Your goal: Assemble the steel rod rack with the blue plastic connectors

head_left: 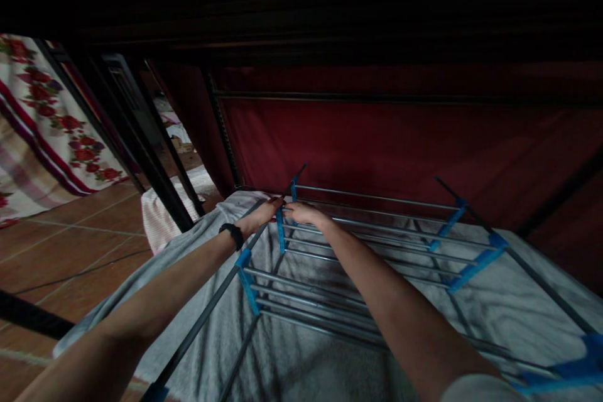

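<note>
A metal drying rack with silver rods and blue plastic connectors stands in front of me, over a grey towel spread beneath it. Both my arms reach forward to its far left side. My left hand rests on the dark side rail, fingers closed around it; a black band sits on that wrist. My right hand grips the rack next to a blue connector, touching the left hand.
A dark red fabric wall rises right behind the rack. Black metal frame bars stand at the left. A floral blanket hangs at the far left above the terracotta tile floor. The scene is dim.
</note>
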The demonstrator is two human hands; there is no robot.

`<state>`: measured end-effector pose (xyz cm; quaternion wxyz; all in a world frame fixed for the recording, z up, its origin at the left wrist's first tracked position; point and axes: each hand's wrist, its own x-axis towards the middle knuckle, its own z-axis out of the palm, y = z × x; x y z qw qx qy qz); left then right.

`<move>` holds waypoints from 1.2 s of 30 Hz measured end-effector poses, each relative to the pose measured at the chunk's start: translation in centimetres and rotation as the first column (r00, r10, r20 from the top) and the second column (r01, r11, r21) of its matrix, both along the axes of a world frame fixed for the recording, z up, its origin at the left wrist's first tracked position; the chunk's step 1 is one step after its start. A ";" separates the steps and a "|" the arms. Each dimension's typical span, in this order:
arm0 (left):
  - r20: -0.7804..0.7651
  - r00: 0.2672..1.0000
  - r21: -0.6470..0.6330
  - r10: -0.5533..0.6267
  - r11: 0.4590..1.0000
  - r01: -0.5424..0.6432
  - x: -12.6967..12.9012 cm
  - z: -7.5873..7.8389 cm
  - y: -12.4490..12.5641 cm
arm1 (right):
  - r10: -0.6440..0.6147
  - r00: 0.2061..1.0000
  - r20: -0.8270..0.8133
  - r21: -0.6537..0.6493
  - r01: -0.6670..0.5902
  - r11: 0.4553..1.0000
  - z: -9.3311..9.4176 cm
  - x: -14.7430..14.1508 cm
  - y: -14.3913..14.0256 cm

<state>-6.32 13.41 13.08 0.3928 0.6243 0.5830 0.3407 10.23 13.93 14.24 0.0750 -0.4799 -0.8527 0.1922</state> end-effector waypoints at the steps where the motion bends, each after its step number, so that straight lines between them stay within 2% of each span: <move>1: -0.007 1.000 0.000 -0.007 1.000 0.007 0.0 0.1 -0.1 | -0.005 1.000 -0.001 0.000 0.005 1.000 -0.1 0.1 0.0; 8: -0.021 0.999 0.008 -0.030 1.000 0.030 0.0 0.5 -0.4 | -0.018 1.000 0.000 0.024 0.018 1.000 -0.6 0.4 -0.1; 14: -0.063 0.998 -0.004 -0.001 1.000 0.000 0.1 0.7 -0.2 | -0.009 1.000 0.005 0.038 0.009 0.999 -0.5 0.2 -0.1; 28: -0.044 0.998 0.037 -0.054 0.998 0.056 -0.7 -0.9 1.0 | -0.005 1.000 0.009 0.069 0.004 0.998 -0.3 0.2 -0.6; 36: -0.033 0.999 0.000 -0.031 1.000 0.031 -0.2 -0.3 0.5 | -0.017 0.999 0.050 0.046 0.015 0.999 -0.1 -0.3 0.0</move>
